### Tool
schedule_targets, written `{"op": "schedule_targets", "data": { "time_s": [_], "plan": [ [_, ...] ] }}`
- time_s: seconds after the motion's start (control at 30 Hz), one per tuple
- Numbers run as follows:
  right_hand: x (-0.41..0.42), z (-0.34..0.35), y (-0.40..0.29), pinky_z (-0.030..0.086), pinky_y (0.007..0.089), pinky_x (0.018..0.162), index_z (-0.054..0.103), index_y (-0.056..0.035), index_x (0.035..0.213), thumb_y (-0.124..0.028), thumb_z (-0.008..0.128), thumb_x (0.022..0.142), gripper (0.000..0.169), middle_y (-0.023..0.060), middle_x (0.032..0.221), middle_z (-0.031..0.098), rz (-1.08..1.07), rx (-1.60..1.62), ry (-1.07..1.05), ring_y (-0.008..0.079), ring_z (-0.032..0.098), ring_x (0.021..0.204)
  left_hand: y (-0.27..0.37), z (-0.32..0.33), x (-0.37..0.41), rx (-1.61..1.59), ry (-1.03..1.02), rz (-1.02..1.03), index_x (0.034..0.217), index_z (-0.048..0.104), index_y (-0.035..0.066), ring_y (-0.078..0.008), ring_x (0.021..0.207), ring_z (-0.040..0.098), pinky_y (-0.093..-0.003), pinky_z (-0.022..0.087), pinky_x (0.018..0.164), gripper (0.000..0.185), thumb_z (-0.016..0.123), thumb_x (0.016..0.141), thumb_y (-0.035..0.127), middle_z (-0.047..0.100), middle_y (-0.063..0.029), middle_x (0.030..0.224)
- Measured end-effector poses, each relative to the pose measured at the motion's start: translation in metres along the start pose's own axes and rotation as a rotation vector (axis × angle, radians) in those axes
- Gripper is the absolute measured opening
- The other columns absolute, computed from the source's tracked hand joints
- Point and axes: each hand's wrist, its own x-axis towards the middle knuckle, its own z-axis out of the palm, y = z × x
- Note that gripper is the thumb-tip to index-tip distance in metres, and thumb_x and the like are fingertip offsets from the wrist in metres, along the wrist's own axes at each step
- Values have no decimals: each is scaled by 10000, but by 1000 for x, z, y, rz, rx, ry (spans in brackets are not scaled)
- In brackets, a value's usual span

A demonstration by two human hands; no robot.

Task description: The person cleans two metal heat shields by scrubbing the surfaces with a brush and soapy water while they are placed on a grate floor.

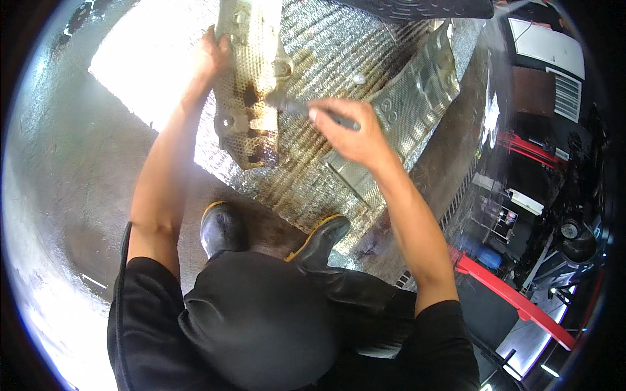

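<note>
My left hand grips the left edge of a long dimpled metal heat shield, which carries dark brown patches near its lower end. In my right hand is a brush-like tool with a dark handle; its blurred head touches or nearly touches the shield's right side, beside the dark patches. A second embossed metal heat shield lies to the right on a silvery, ribbed foil sheet with brown stains. A small round white thing rests on that sheet.
Black rubber boots stand at the sheet's near edge on a wet, dark floor. A black textured plastic part lies at the top. To the right are a floor drain grating and a red metal arm.
</note>
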Motion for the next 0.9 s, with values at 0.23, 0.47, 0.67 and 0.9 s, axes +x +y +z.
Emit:
{"op": "schedule_targets", "data": {
  "time_s": [0.23,0.47,0.67,0.9],
  "plan": [
    [-3,-8,-5,457,230,533,727,-22,1087,-128,731,856,254,23,795,697,215,111,19,66,600,662,-11,-2,3,-67,-26,-27,1429,438,-42,-417,1145,625,-456,479,1026,587,487,981,335,617,-316,1231],
    [-16,-11,-11,493,242,601,760,-45,1005,-149,735,839,197,20,803,724,52,-142,-194,86,634,686,-15,-1,6,-38,-29,8,1413,438,-71,-420,1141,628,-453,493,1012,589,492,980,325,622,-325,1212],
    [1,-22,-3,533,294,678,750,-50,1052,-157,743,817,258,53,889,745,-84,-162,-29,148,686,759,0,1,0,-40,-19,0,1364,480,-94,-411,1142,624,-452,483,1001,574,532,961,311,633,-314,1204],
    [-14,-3,-26,556,323,730,743,-35,1035,-144,726,824,239,111,922,740,-51,-161,-241,205,704,804,-24,2,8,-92,-47,-19,1402,467,-55,-433,1170,604,-458,467,1030,600,520,956,344,616,-320,1228]
  ]
}}
